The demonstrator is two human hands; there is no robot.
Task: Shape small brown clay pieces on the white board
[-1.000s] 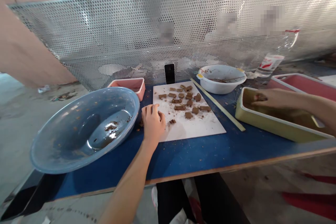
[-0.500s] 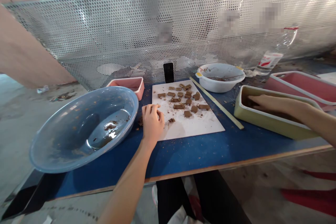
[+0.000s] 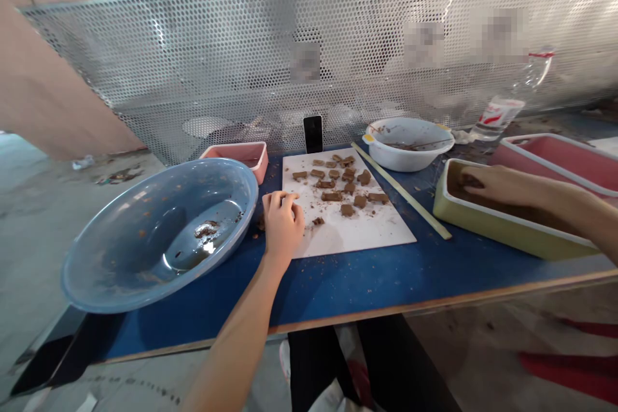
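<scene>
1. The left hand [image 3: 283,225] is placed at the left edge of a white board [image 3: 357,234]; its fingers are loosely bent, and a gap is seen between thumb and index finger. Whether the board is touched by the fingertips cannot be told.
2. The right hand [image 3: 487,181] is lowered into a long green tub [image 3: 512,233] on the right. Its fingers are bent downward and partly hidden by shadow; whether they are spread, pressed together or pinching something cannot be told.
3. Brown pieces [image 3: 331,196], some bar-shaped and some blocky, are spread over the middle and far part of the board, with crumbs scattered among them. A small broken lump [image 3: 318,221] is seen apart on the near part, just right of the left hand.
4. A pale stick [image 3: 403,192] is laid slantwise along the board's right side, between it and the green tub.
5. A large blue basin [image 3: 120,238] is set on the left, with wet brown residue at its bottom.
6. A white bowl [image 3: 410,159] and a dark phone [image 3: 313,134] are placed on the far side of the blue surface [image 3: 338,290].
</scene>
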